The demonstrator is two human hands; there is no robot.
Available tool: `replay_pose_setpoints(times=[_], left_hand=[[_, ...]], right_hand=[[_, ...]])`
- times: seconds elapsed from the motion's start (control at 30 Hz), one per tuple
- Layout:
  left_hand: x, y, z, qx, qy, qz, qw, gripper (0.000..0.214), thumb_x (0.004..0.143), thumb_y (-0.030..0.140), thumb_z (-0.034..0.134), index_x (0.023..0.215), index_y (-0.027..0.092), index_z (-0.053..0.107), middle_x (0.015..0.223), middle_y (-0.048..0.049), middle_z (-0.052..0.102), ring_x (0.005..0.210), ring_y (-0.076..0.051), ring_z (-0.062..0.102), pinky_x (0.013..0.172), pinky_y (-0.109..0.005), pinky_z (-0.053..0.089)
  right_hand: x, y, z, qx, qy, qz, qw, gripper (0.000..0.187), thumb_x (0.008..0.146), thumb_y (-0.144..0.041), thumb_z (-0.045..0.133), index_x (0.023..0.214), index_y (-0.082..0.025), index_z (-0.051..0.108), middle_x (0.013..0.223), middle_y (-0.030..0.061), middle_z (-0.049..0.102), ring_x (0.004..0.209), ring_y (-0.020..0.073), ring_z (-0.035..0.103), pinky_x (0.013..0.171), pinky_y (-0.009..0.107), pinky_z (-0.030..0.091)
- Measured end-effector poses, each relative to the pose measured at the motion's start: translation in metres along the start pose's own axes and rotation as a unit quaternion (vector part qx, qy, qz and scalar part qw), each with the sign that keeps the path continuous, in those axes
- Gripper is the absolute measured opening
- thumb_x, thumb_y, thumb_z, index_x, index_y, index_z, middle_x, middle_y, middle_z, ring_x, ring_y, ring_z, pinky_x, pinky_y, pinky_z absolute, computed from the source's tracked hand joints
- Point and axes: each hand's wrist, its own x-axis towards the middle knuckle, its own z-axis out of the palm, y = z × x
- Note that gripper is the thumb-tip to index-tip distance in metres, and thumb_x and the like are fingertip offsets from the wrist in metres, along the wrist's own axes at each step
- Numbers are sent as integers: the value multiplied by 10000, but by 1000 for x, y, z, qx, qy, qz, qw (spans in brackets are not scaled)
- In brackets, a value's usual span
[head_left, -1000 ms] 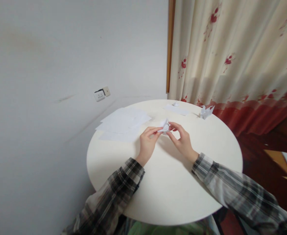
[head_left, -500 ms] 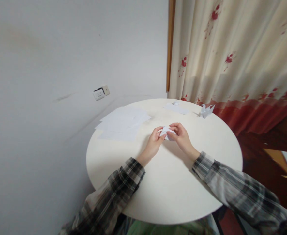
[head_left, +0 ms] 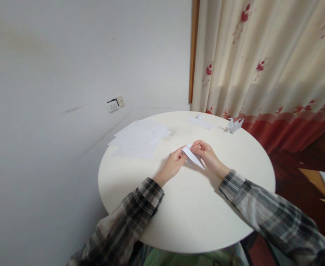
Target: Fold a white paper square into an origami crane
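Note:
Between my two hands, above the middle of the round white table (head_left: 179,207), is a folded piece of white paper (head_left: 195,159). A long pointed flap of it slants down toward the right. My left hand (head_left: 174,159) is closed on the paper's left edge, fingers partly behind it. With thumb and fingertips together, my right hand (head_left: 205,152) pinches its upper right part. Some of the folds are hidden by the fingers.
Several loose white sheets (head_left: 140,135) overlap at the table's left. A folded paper crane (head_left: 235,126) stands at the back right. Near the far edge, a small folded paper piece (head_left: 199,116) sits by a flat sheet (head_left: 201,123). A wall socket (head_left: 112,106) is on the left wall.
The folded paper has turned, and a long pointed flap now shows toward the lower right. My right fingers have shifted to a pinch near its top. My left hand has barely moved.

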Motion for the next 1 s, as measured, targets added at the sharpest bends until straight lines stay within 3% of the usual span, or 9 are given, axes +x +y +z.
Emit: replay_pose_setpoints(times=[0.17, 0.23, 0.33, 0.47, 0.57, 0.67, 0.77, 0.9, 1.0], left_hand=[[2, -2, -3, -26, 133, -14, 991, 172, 781, 241, 524, 867, 147, 639, 796, -24, 652, 767, -161, 582, 733, -265, 451], [4, -1, -4, -104, 192, -51, 975, 164, 772, 266, 534, 811, 131, 619, 781, -35, 651, 740, -159, 592, 707, -270, 460], [4, 0, -5, -260, 212, -112, 935, 145, 753, 242, 548, 825, 122, 587, 807, -51, 660, 752, -153, 612, 727, -283, 468], [2, 2, -3, -356, 190, -131, 906, 115, 744, 181, 556, 840, 121, 573, 849, -59, 668, 789, -142, 627, 797, -295, 463], [-1, 1, -1, -361, 164, -126, 910, 122, 750, 188, 570, 851, 121, 586, 883, -70, 671, 824, -151, 629, 833, -310, 456], [-2, -2, 0, -324, 127, -138, 927, 143, 732, 211, 610, 840, 116, 612, 931, -91, 669, 892, -175, 618, 865, -323, 443], [-1, -4, -3, -236, 69, -113, 963, 314, 676, 180, 664, 984, 140, 619, 1050, -102, 643, 993, -206, 588, 887, -343, 433], [0, -8, -13, -34, 4, -22, 999, 723, 571, 80, 711, 1243, 220, 485, 1190, -118, 577, 1079, -231, 546, 890, -375, 434], [-3, -12, -20, 97, -83, 72, 989, 424, 659, 112, 666, 1069, 215, 634, 1166, -101, 598, 1087, -219, 543, 957, -383, 387]], right_hand=[[5, 7, -6, -14, 15, -44, 999, 197, 705, -376, 557, 771, -197, 507, 691, 4, 607, 654, 152, 570, 594, 278, 439], [6, 13, -8, -57, 33, -77, 995, 208, 695, -363, 575, 800, -194, 516, 775, 25, 623, 720, 157, 573, 646, 294, 449], [5, 19, -8, -133, 64, -114, 982, 256, 662, -365, 629, 820, -185, 538, 864, 39, 612, 794, 159, 559, 699, 303, 450], [0, 14, -4, -47, 22, -17, 998, 291, 720, -455, 573, 828, -186, 544, 789, 21, 621, 726, 151, 585, 679, 315, 479], [-1, 10, -2, -5, -4, 41, 999, 332, 629, -427, 685, 809, -184, 549, 697, -3, 621, 632, 142, 590, 631, 305, 487], [1, 11, -8, -12, 25, 28, 999, 333, 558, -368, 747, 758, -165, 574, 630, -9, 607, 582, 120, 564, 596, 269, 460], [8, 14, -21, -8, 77, -7, 997, 273, 608, -386, 696, 727, -158, 605, 631, 0, 598, 549, 99, 509, 532, 238, 408], [21, 20, -42, -22, 20, 35, 999, 248, 577, -368, 707, 673, -158, 615, 612, 4, 598, 522, 97, 485, 503, 234, 377], [29, 28, -51, -99, -49, 34, 993, 246, 578, -358, 708, 650, -149, 600, 593, -3, 600, 538, 107, 502, 537, 249, 390]])
